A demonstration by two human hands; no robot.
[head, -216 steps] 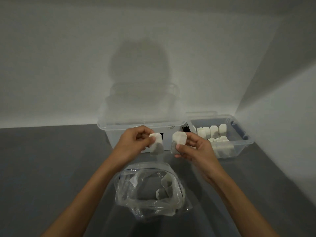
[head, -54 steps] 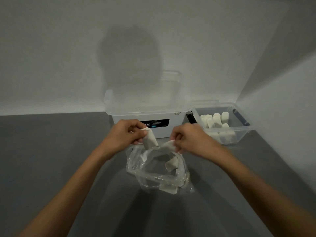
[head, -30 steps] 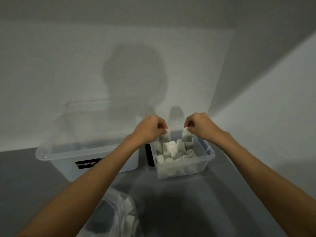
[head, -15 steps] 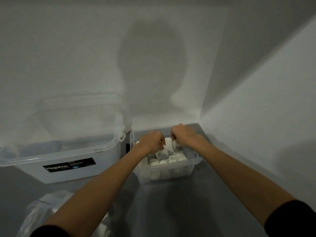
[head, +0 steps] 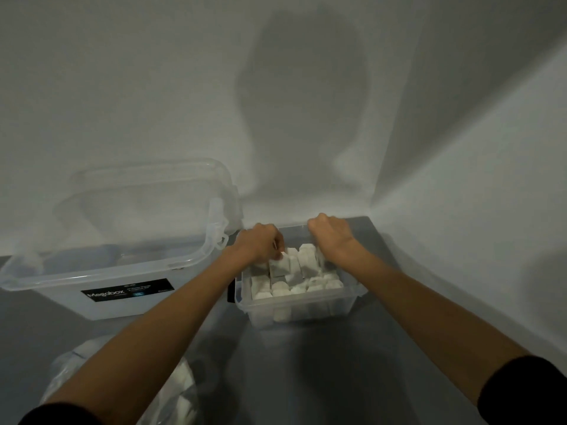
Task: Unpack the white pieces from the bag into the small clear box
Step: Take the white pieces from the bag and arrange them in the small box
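Note:
The small clear box point(head: 349, 299) stands in the corner on the grey floor, packed with several white pieces point(head: 291, 288). Both my hands are inside its top. My left hand point(head: 259, 246) pinches a white piece point(head: 279, 265) at its fingertips and holds it down among the others. My right hand point(head: 331, 237) is curled over the back of the box, with a taller white piece point(head: 307, 258) at its thumb side; its fingertips are hidden. The clear plastic bag point(head: 181, 391), with white pieces in it, lies at the lower left under my left forearm.
A large clear box point(head: 129, 294) with a black label stands left of the small one, its lid point(head: 147, 191) open against the wall. White walls meet in a corner right behind the small box. Grey floor spreads in front.
Both hands took a white piece from the bag and carried it right into the small box. In the last half second they have stayed low in the box among the pieces.

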